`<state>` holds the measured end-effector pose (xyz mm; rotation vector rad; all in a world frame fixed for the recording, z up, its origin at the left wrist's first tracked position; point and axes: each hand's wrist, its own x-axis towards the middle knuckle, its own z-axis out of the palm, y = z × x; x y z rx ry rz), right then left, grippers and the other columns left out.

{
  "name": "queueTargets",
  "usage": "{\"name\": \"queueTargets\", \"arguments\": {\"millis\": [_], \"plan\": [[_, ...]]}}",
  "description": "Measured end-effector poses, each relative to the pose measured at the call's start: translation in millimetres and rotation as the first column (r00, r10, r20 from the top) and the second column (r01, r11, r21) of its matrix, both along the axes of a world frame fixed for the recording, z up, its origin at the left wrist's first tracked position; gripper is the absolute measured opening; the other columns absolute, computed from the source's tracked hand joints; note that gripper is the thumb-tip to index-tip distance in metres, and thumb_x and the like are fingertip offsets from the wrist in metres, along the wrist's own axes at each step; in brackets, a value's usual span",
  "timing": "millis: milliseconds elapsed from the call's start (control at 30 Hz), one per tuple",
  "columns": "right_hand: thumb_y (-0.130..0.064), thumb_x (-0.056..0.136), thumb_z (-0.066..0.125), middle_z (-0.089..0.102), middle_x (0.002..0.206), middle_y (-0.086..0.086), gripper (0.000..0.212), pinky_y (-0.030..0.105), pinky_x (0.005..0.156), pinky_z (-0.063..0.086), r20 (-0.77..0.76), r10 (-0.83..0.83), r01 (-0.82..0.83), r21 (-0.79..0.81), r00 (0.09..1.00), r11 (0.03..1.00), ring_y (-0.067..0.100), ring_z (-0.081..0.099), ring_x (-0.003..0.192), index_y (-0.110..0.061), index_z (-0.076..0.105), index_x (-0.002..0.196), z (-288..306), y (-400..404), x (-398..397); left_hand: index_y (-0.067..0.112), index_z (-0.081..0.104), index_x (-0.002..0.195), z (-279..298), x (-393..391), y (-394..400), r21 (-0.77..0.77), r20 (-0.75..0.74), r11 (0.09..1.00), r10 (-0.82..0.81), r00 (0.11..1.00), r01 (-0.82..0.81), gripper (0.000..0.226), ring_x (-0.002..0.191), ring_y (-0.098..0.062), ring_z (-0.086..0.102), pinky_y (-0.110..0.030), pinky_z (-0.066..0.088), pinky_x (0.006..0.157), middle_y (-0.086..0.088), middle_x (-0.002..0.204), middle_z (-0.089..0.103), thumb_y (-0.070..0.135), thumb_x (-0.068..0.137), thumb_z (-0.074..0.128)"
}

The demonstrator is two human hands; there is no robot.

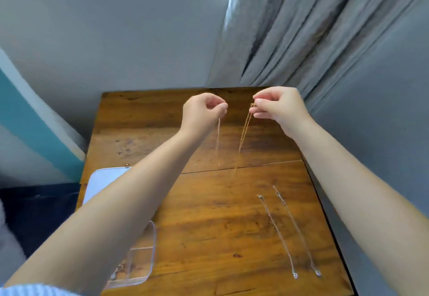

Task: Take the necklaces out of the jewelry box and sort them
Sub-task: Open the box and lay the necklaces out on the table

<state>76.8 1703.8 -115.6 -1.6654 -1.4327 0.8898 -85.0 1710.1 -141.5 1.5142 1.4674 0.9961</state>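
Observation:
Both hands are raised over the far half of the wooden table [209, 214]. My left hand [202, 112] pinches a thin gold chain [218, 135] that hangs straight down. My right hand [278, 107] pinches a second gold chain [243, 133], which also dangles; whether the two strands join lower down I cannot tell. Two silver necklaces [277, 235] [297, 230] lie stretched out side by side on the table's near right. The clear jewelry box [141, 258] sits at the near left, its open lid [102, 182] behind it, both partly hidden by my left forearm.
A grey curtain [325, 40] hangs close against the table's far right corner and right edge. A grey wall stands behind the table. Dark fabric [37, 214] lies left of the table beside the box.

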Motion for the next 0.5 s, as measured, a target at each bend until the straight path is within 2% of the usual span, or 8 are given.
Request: {"name": "queueTargets", "arguments": {"millis": [67,167,300,367,433,500], "plan": [[-0.003,0.087,0.053,0.062,0.089,0.012,0.018,0.013,0.06,0.056,-0.001,-0.006,0.006,0.002,1.0,1.0,0.016,0.065,0.074,0.002,0.061,0.102,-9,31,22,0.007,0.07,0.087,-9,31,25,0.011,-0.014,0.997,0.078,0.997,-0.078,0.012,0.083,-0.02,0.065,-0.029,0.051,0.078,-0.01,0.086,0.072,0.016,0.085,0.062],[-0.006,0.088,0.052,0.062,0.093,0.011,0.019,0.027,0.075,0.058,0.015,-0.023,0.023,0.048,1.0,0.999,0.018,0.065,0.082,0.001,0.061,0.103,-28,76,55,0.007,0.07,0.087,-31,74,61,0.059,-0.048,0.982,0.181,0.982,-0.178,0.012,0.079,-0.018,0.061,-0.024,0.045,0.073,-0.011,0.088,0.072,0.016,0.085,0.062],[-0.006,0.088,0.052,0.064,0.087,0.01,0.018,0.034,0.079,0.057,0.066,-0.038,0.029,0.13,0.997,0.991,0.019,0.065,0.081,0.0,0.064,0.1,-69,114,107,0.007,0.07,0.085,-72,127,95,0.131,-0.073,0.97,0.217,0.973,-0.206,0.01,0.079,-0.017,0.06,-0.026,0.046,0.074,-0.011,0.089,0.071,0.014,0.084,0.063],[-0.005,0.085,0.054,0.066,0.089,0.012,0.017,0.036,0.082,0.056,0.136,-0.018,0.003,0.109,0.991,0.994,0.023,0.065,0.083,-0.001,0.066,0.097,-104,116,128,0.006,0.07,0.087,-106,150,94,0.12,-0.152,0.978,0.187,0.971,-0.169,0.01,0.083,-0.019,0.06,-0.025,0.044,0.076,-0.012,0.091,0.07,0.012,0.083,0.064],[-0.005,0.084,0.056,0.068,0.098,0.017,0.016,0.029,0.084,0.049,0.268,0.03,-0.043,0.045,0.963,0.998,0.028,0.064,0.089,-0.001,0.068,0.094,-147,105,143,0.004,0.07,0.089,-144,168,82,0.042,-0.266,0.994,0.106,0.958,-0.099,0.01,0.089,-0.024,0.061,-0.02,0.04,0.076,-0.014,0.094,0.07,0.01,0.083,0.064],[-0.003,0.083,0.056,0.066,0.103,0.018,0.017,0.02,0.078,0.038,0.362,0.097,-0.087,-0.044,0.927,0.995,0.029,0.061,0.094,-0.002,0.069,0.094,-188,85,154,0.003,0.07,0.09,-178,178,63,-0.051,-0.341,0.998,0.012,0.94,-0.031,0.011,0.09,-0.028,0.06,-0.02,0.038,0.074,-0.017,0.094,0.069,0.008,0.083,0.064]]}}
